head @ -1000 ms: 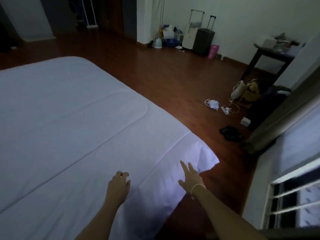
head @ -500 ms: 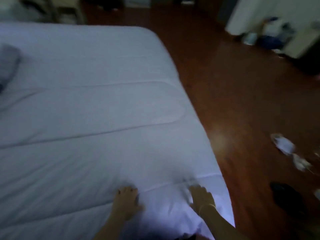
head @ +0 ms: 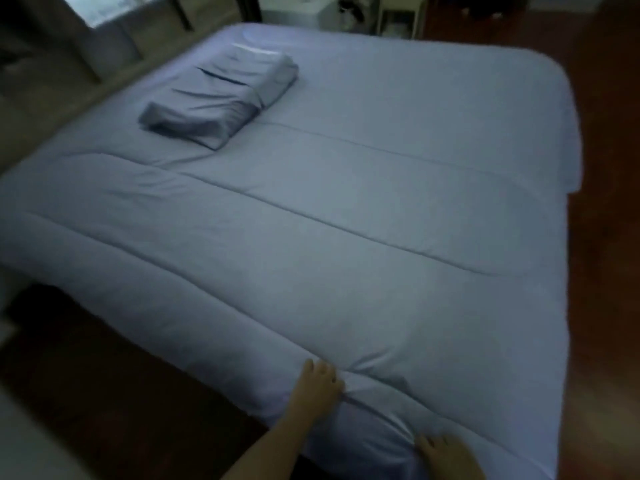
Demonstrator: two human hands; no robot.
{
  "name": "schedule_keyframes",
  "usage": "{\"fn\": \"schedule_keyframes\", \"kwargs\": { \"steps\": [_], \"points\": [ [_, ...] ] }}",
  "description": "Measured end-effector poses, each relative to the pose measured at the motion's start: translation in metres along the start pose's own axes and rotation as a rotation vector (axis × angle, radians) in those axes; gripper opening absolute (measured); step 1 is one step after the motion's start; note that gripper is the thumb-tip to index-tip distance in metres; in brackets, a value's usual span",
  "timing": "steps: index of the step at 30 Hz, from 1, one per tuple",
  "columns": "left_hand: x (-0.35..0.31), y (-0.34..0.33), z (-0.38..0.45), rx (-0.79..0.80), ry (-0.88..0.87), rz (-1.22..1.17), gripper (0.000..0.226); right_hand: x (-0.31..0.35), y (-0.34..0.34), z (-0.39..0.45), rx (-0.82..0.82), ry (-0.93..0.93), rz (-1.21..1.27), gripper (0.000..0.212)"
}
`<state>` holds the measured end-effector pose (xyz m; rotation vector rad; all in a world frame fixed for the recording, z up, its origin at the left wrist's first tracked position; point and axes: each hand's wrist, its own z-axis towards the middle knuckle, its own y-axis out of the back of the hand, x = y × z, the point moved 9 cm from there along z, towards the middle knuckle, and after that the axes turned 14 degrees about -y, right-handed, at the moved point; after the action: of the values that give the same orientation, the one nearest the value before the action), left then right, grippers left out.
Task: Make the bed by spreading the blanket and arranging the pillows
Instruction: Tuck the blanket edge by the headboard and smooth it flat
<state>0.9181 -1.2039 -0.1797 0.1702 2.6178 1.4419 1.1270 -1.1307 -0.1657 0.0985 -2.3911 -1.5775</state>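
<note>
My left grip (head: pixel 317 386) lies palm down on the near edge of the blanket (head: pixel 311 220), fingers loosely spread and pressing where the fabric bunches, grasping nothing. My right grip (head: pixel 446 455) rests flat on the same edge near the corner, likewise released. The blanket covers the bed nearly smooth, reaching up to the pillows (head: pixel 221 95), which lie stacked at the far left by the headboard. I can read no writing or label anywhere.
</note>
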Motion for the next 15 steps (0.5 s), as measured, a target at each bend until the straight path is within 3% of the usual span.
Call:
{"fn": "schedule_keyframes", "kwargs": {
  "steps": [1, 2, 3, 4, 5, 6, 9, 11, 15],
  "points": [
    [-0.005, -0.003, -0.005, -0.007, 0.028, -0.011, 0.029, 0.008, 0.011, 0.005, -0.014, 0.040, -0.028, 0.076],
    [-0.010, -0.005, -0.011, -0.003, 0.060, -0.017, 0.024, 0.016, 0.021, 0.003, -0.045, 0.120, 0.040, 0.071],
    [-0.013, -0.007, -0.012, -0.020, 0.081, 0.011, 0.015, 0.016, 0.017, -0.010, 0.169, 0.106, 0.111, 0.040],
    [-0.018, -0.009, -0.014, -0.052, 0.101, 0.016, 0.008, 0.011, 0.017, -0.029, 0.273, 0.123, -0.003, 0.023],
    [-0.022, -0.014, -0.017, -0.073, 0.104, -0.002, 0.013, -0.013, -0.001, -0.042, 0.397, -0.022, -0.142, 0.022],
    [-0.028, -0.020, -0.018, -0.091, 0.098, -0.023, 0.020, -0.038, -0.021, -0.053, 0.477, -0.138, -0.131, 0.026],
    [-0.042, -0.028, -0.025, -0.099, 0.083, 0.010, 0.018, -0.095, -0.075, -0.069, 0.335, -0.108, -0.150, 0.017],
    [-0.058, -0.029, -0.022, -0.163, 0.031, 0.033, 0.020, -0.105, -0.060, -0.073, 0.300, -0.165, -0.201, 0.033],
    [-0.085, -0.025, -0.011, -0.223, -0.007, 0.043, 0.048, -0.142, -0.049, -0.081, 0.338, -0.347, -0.278, 0.052]
  ]
}}
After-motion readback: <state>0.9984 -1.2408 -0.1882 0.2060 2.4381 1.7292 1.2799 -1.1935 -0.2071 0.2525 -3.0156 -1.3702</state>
